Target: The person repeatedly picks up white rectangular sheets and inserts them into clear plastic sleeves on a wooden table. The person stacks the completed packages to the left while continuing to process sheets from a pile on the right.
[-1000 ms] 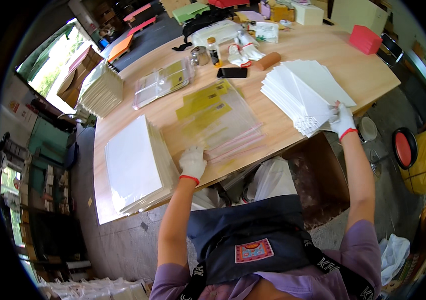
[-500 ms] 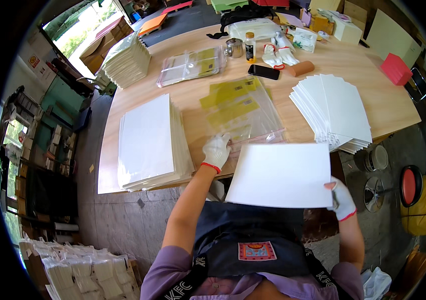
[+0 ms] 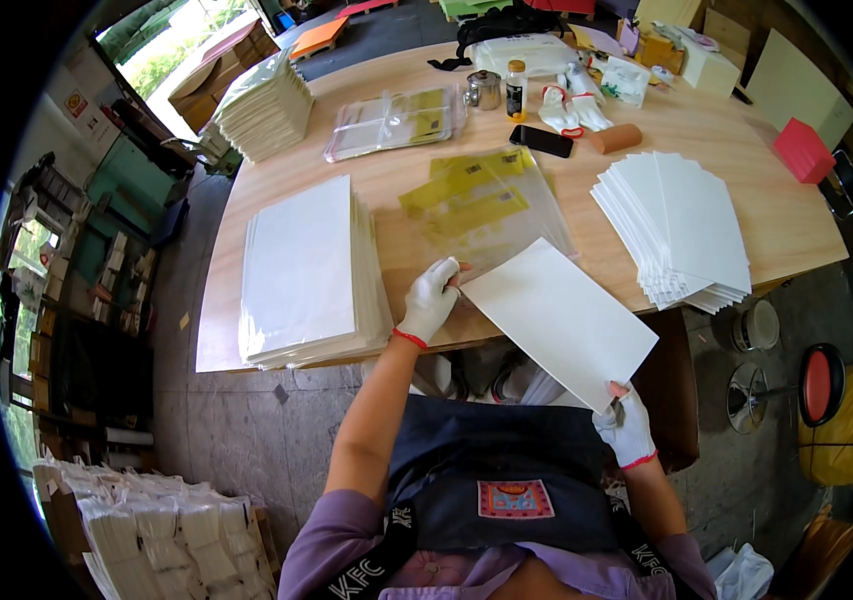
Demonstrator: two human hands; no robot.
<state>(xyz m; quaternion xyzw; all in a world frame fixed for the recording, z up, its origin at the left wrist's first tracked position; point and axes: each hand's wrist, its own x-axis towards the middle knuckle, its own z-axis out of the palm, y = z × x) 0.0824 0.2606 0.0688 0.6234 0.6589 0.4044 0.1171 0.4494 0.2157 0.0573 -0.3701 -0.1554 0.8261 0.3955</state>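
My right hand [image 3: 628, 428], in a white glove with bare fingertips, grips a white sheet of card [image 3: 571, 325] by its near right corner. The sheet is tilted, and its far left corner reaches the mouth of a clear plastic bag. At the table's front edge my left hand [image 3: 430, 300], gloved alike, is closed with its fingertips pinching that bag's edge. Flat clear bags with yellow-green print [image 3: 491, 205] lie beyond it. To the left stands a stack of bagged white sheets [image 3: 301, 270]. A fanned pile of bare white sheets [image 3: 676, 225] lies to the right.
Farther back are a tied bundle of bags [image 3: 391, 122], a metal mug [image 3: 483, 90], a bottle [image 3: 515, 92], a black phone [image 3: 541, 141], a brown roll [image 3: 616, 138] and spare gloves [image 3: 576, 105]. A tall stack [image 3: 264, 105] stands at the far left; a stool [image 3: 820, 385] is at right.
The white sheet has turned, and its far left corner has come to the bag's mouth beside my left hand. My right hand has moved left and nearer to me, still holding the sheet.
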